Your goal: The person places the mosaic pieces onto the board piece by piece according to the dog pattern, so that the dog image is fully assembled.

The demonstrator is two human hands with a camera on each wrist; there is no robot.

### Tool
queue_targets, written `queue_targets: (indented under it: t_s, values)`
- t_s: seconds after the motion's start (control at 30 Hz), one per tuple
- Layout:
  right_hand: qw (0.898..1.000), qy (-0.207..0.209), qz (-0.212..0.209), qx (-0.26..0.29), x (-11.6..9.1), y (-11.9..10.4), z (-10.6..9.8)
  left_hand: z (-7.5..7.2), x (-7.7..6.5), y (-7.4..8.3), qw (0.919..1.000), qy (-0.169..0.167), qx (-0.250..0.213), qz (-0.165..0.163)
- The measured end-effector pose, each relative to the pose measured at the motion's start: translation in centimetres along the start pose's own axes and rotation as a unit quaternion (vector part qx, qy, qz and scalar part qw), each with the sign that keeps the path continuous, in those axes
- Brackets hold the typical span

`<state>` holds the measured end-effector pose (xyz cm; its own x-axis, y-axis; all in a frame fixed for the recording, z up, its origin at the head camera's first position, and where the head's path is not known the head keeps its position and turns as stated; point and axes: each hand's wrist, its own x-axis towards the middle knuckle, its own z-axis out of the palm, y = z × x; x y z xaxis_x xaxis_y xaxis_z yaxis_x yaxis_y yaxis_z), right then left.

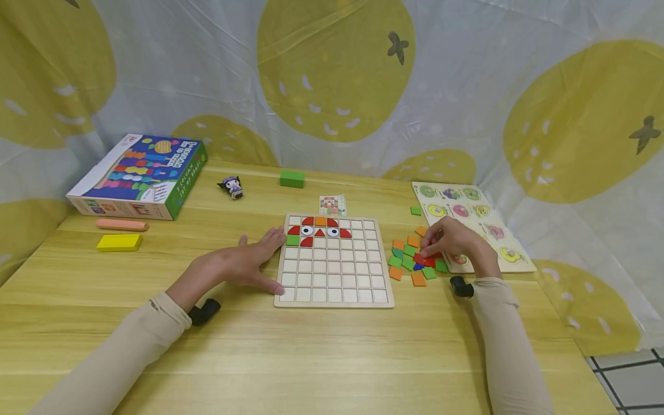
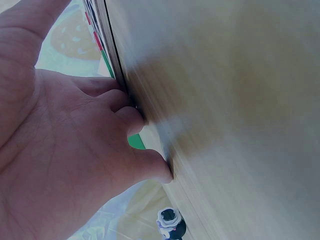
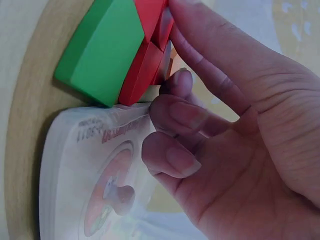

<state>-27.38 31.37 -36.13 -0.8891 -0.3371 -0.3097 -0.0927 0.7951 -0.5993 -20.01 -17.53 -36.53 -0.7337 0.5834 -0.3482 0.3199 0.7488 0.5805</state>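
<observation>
A wooden grid board (image 1: 337, 271) lies flat on the table, with red, orange and green tiles and two eye tiles in its upper left cells. My left hand (image 1: 249, 262) rests spread along the board's left edge, the thumb at its lower left corner. At the right, my right hand (image 1: 451, 242) is over a heap of loose tiles (image 1: 408, 262). Its thumb and forefinger pinch a red tile (image 1: 418, 259) at the heap's edge; their tips are partly out of frame in the right wrist view. There, a green tile (image 3: 102, 52) lies beside the red ones.
A small picture card (image 1: 332, 204) lies behind the board. A fruit knob puzzle (image 1: 493, 248) is at the right. Toward the back left are a toy box (image 1: 137, 176), a figurine (image 1: 231, 187), a green block (image 1: 292, 179), a yellow block (image 1: 119, 242) and a pink stick (image 1: 121, 225).
</observation>
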Motion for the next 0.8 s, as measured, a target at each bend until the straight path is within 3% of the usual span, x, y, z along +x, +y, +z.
queue_targets:
  t_s: [0.6,0.8]
  values:
    - [0.998,-0.021,-0.056,-0.008,-0.2,-0.4,0.0,-0.1,0.0,0.0,1.0000,0.004,0.007,0.003]
    - [0.997,0.014,-0.078,-0.005,-0.3,-1.3,-0.1,0.1,0.0,0.0,1.0000,0.003,0.001,0.004]
